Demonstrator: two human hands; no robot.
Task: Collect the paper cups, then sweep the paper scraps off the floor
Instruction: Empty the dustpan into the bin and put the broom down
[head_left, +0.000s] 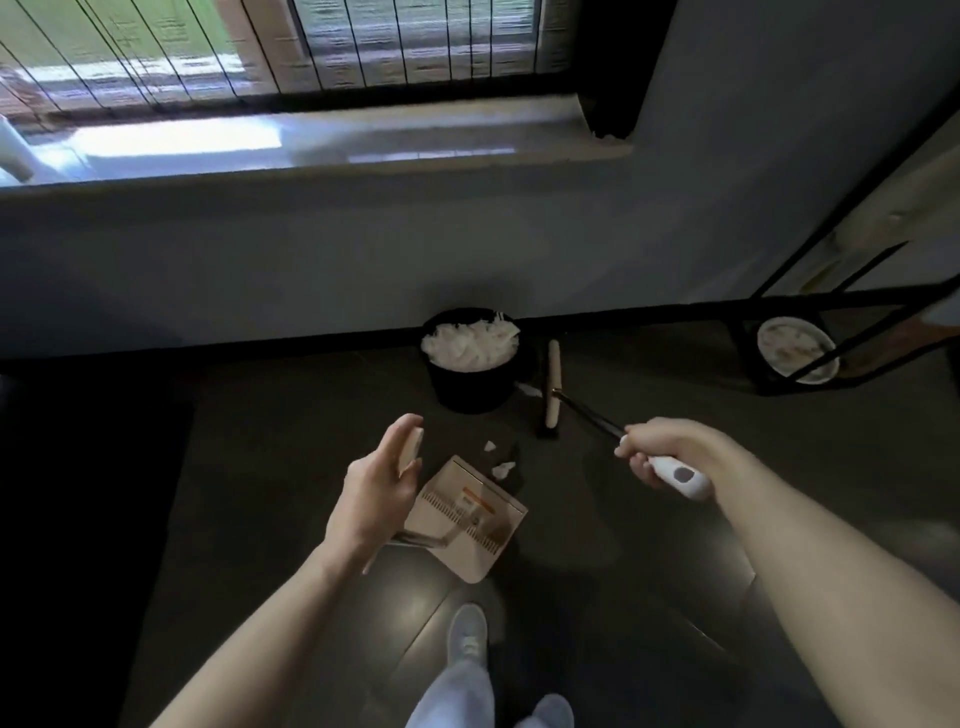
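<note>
Scraps: paper scraps (501, 467), a few small white bits, lie on the dark floor (623, 530) just beyond the front lip of the dustpan (467, 514), between it and the head of the broom (551, 387).
Dustpan: beige, set on the floor with its mouth turned toward the scraps; whether the lip sits fully flat cannot be told.
Left hand: left hand (379, 483) holds the pale top of the dustpan's upright handle between thumb and curled fingers.
Right hand: right hand (660, 449) is wrapped round the white grip of the broom's shaft; the head lies past the scraps, just beside the bin (470, 397).
Bin: black, against the wall, heaped with white material; whether cups are among it cannot be told.
Step in hand: judged to be drawing the scraps into the pan.
Technique: press the lip to the floor, set the bristles down behind the farthest scrap, then pull in short, low strokes toward the mouth.
Risk: light paper may flick sideways or slip under a lifted lip.
</note>
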